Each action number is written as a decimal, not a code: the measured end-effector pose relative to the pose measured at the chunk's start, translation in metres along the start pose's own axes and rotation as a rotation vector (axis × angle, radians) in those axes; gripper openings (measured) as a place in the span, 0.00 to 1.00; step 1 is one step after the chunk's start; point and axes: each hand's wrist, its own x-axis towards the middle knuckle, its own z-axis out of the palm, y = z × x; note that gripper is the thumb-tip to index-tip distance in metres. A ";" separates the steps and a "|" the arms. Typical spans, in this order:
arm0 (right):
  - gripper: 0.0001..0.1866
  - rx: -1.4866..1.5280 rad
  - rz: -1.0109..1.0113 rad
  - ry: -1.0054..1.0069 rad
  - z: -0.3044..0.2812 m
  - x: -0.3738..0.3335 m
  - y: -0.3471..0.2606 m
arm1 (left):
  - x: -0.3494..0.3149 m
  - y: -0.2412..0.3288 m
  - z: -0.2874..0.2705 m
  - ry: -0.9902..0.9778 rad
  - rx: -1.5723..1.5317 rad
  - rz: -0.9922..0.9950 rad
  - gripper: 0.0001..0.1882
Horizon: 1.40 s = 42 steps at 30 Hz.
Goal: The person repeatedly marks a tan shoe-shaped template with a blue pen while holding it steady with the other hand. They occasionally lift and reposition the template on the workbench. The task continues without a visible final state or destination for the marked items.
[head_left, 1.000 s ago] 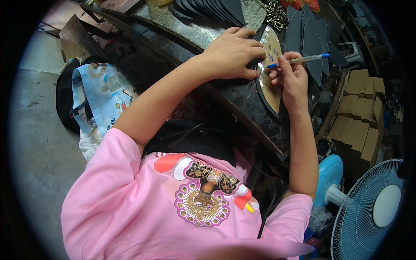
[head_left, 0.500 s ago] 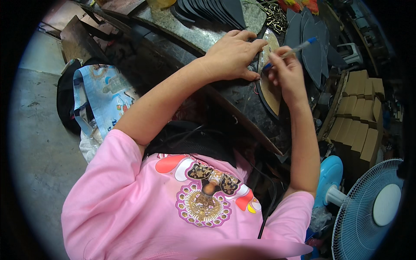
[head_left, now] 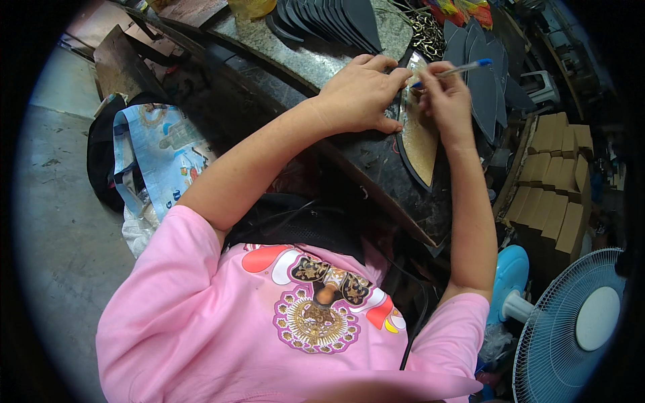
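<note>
A tan, pointed-oval board [head_left: 420, 151] lies on the dark work surface, with a dark grey edge showing beneath it. At its left edge rests my left hand [head_left: 363, 93], thumb and fingertips spread and pressing it, not wrapped round it. My right hand [head_left: 446, 101] pinches a clear ballpoint pen [head_left: 465, 68] with blue ends. The pen tilts, its tip down on the upper part of the board and its blue end pointing right. My right fingers partly hide the board's right side.
Curved dark grey pieces [head_left: 329, 23] stand in a row at the back; more grey pieces [head_left: 485, 87] lie to the right. Near them is a pile of metal rings or hooks [head_left: 427, 32]. Stacked tan cartons [head_left: 547, 181] and a fan [head_left: 578, 322] stand at right.
My right hand and the pen have moved a little farther away along the board. My left hand stays nearly in place, and more of the board's lower part shows.
</note>
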 end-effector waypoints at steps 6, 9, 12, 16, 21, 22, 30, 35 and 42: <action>0.06 0.020 0.064 -0.049 -0.005 0.014 0.001 | -0.001 0.000 0.000 0.020 0.001 0.011 0.39; 0.07 -0.105 0.024 -0.030 -0.004 0.026 0.005 | -0.002 -0.001 0.000 0.059 -0.006 0.048 0.33; 0.08 -0.376 -0.291 0.017 0.003 0.037 0.016 | -0.002 -0.002 0.001 0.073 0.023 0.105 0.29; 0.08 -0.252 -0.178 0.024 0.005 0.043 0.026 | -0.003 0.000 -0.001 -0.011 0.028 0.080 0.27; 0.07 -0.325 -0.312 0.076 0.006 0.041 0.025 | -0.003 0.001 -0.003 -0.025 0.049 0.076 0.26; 0.07 -0.444 -0.440 0.019 0.006 0.041 0.024 | -0.003 0.000 -0.003 -0.007 0.068 0.091 0.26; 0.05 -0.286 -0.171 0.083 0.010 0.043 0.025 | -0.002 -0.002 0.002 0.037 0.048 0.116 0.27; 0.05 0.015 -0.042 0.100 0.006 0.048 0.026 | -0.001 -0.001 -0.001 -0.037 0.057 0.090 0.26; 0.05 -0.304 -0.289 0.080 0.007 0.050 0.032 | -0.002 -0.003 0.003 0.036 0.054 0.129 0.28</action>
